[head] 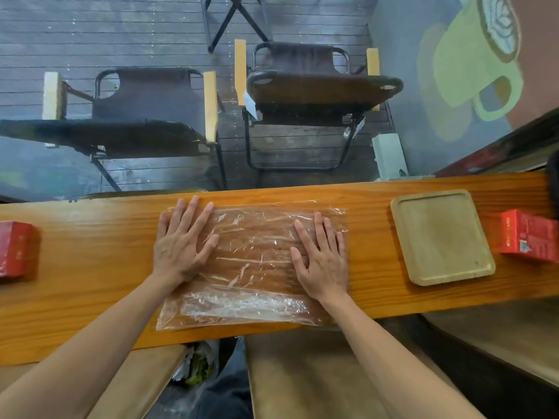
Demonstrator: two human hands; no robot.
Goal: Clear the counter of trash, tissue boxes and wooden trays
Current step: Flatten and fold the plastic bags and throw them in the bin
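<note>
Counter (90,267): a long orange wooden plank running left to right.
Plastic bag (251,267): clear and crinkled, lying flat in the middle of the counter, its near edge close to the counter's near edge.
Left hand (181,243): flat, fingers spread, palm down on the bag's left edge, partly on bare wood.
Right hand (322,258): flat, fingers straight and slightly apart, pressing the bag's right part.
Wooden tray (441,237): pale, square, right of the bag, apart from it.
Right red box (527,235): just beside the tray's right side.
Left red box (13,249): at the counter's far left, partly out of view.
Chairs (317,86): two folding chairs stand beyond the counter.
</note>
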